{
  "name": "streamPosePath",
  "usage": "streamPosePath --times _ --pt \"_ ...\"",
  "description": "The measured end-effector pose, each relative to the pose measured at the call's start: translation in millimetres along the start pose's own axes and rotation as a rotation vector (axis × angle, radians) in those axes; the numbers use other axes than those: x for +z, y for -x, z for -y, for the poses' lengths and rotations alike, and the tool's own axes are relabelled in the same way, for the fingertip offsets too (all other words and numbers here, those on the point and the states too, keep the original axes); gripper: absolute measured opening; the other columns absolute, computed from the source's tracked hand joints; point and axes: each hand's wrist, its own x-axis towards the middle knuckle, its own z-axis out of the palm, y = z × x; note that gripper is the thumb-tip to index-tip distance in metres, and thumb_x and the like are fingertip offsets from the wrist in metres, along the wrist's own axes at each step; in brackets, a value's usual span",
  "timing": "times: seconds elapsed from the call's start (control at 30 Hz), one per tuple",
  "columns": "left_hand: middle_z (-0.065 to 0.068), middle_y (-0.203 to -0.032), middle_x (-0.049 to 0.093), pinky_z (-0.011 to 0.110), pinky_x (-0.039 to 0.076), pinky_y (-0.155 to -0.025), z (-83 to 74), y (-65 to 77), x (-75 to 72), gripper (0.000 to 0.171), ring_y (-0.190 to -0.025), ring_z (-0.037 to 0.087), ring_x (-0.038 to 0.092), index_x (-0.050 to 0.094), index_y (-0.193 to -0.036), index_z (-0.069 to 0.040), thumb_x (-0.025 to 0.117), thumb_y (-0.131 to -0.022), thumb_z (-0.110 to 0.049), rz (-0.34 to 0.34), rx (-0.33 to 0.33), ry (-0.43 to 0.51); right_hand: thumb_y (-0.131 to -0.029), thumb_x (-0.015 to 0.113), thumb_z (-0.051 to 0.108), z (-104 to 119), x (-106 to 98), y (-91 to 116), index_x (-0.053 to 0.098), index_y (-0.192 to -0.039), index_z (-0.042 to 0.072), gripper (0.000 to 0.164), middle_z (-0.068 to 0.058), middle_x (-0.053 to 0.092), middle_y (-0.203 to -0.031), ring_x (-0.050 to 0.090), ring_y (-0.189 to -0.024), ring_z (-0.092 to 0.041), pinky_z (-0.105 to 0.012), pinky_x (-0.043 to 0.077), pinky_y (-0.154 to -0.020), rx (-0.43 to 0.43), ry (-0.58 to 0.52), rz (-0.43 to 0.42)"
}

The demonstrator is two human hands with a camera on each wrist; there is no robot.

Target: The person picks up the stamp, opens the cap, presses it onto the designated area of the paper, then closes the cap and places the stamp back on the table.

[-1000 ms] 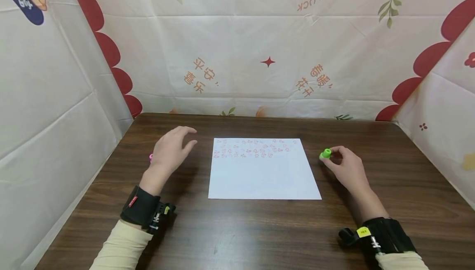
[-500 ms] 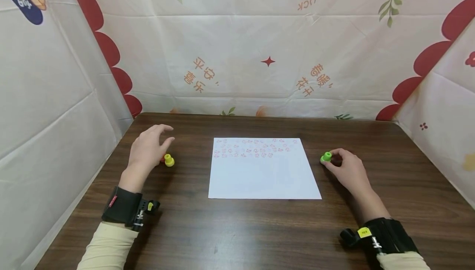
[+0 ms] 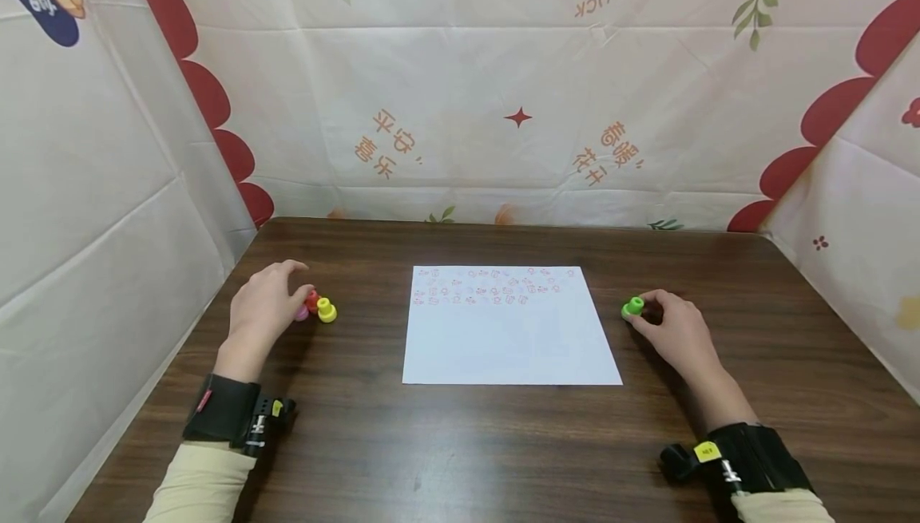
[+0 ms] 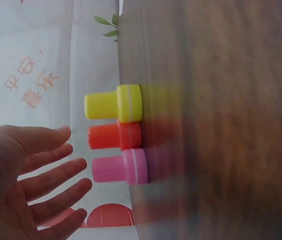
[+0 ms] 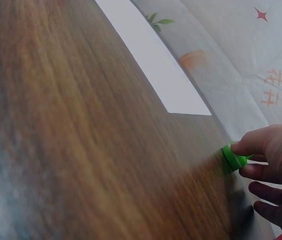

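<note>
Near the left end of the table, my left hand is beside three small toy stamps: a yellow stamp, a red stamp and a pink stamp. In the left wrist view the fingers are extended and apart from the stamps, which stand upright in a row: yellow stamp, red stamp, pink stamp. To the right of the paper, my right hand pinches a green stamp between thumb and fingers, low over the table.
A white sheet of paper lies mid-table, with rows of small red prints across its far part. The dark wood table ends at a printed white cloth hanging behind and at both sides.
My left hand has moved left and toward me, uncovering the yellow, red and pink stamps. My right hand has barely moved and keeps its pinch on the green stamp.
</note>
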Motion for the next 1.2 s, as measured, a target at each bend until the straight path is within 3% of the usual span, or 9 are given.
streamPosePath --times 0.33,0.57,0.77,1.03,1.2 --pt "0.025 -0.135 0.059 0.05 0.051 -0.07 5.6 3.8 1.5 0.044 -0.11 0.046 0.061 0.056 -0.136 -0.011 0.065 -0.096 -0.028 0.065 -0.055 -0.029 -0.095 0.066 0.025 1 -4 3 0.061 -0.119 0.0 0.035 -0.022 0.066 -0.108 0.056 -0.102 -0.038 -0.057 0.044 -0.083 0.007 -0.034 -0.047" --pt "0.022 -0.12 0.064 0.036 0.044 -0.058 6.7 7.9 0.9 0.043 -0.085 0.033 0.06 0.057 -0.135 -0.01 0.064 -0.096 -0.026 0.095 -0.09 -0.021 -0.097 0.063 0.027 4 -6 3 0.061 -0.118 0.001 0.033 -0.023 0.066 -0.11 0.056 -0.105 -0.04 -0.059 0.044 -0.085 0.0 -0.045 -0.085" --pt "0.025 -0.124 0.064 0.044 0.049 -0.064 11.1 8.7 3.8 0.036 -0.1 0.042 0.063 0.06 -0.13 -0.008 0.063 -0.098 -0.025 0.112 -0.083 -0.01 -0.097 0.063 0.026 5 -6 3 0.062 -0.117 0.001 0.032 -0.024 0.067 -0.11 0.055 -0.105 -0.04 -0.059 0.043 -0.084 -0.006 -0.049 -0.102" --pt "0.026 -0.114 0.068 0.046 0.049 -0.066 12.4 9.0 2.4 0.025 -0.092 0.04 0.064 0.066 -0.117 -0.005 0.064 -0.097 -0.021 0.076 -0.071 0.023 -0.097 0.062 0.027 5 -6 4 0.061 -0.117 0.0 0.034 -0.025 0.065 -0.113 0.054 -0.106 -0.041 -0.06 0.043 -0.085 -0.004 -0.057 -0.105" --pt "0.024 -0.106 0.07 0.047 0.05 -0.068 9.6 11.4 -7.0 0.025 -0.092 0.039 0.065 0.066 -0.115 -0.004 0.065 -0.097 -0.02 -0.008 -0.071 0.088 -0.098 0.061 0.027 7 -11 3 0.059 -0.121 -0.002 0.037 -0.028 0.059 -0.12 0.05 -0.113 -0.045 -0.064 0.04 -0.091 -0.017 -0.071 -0.124"
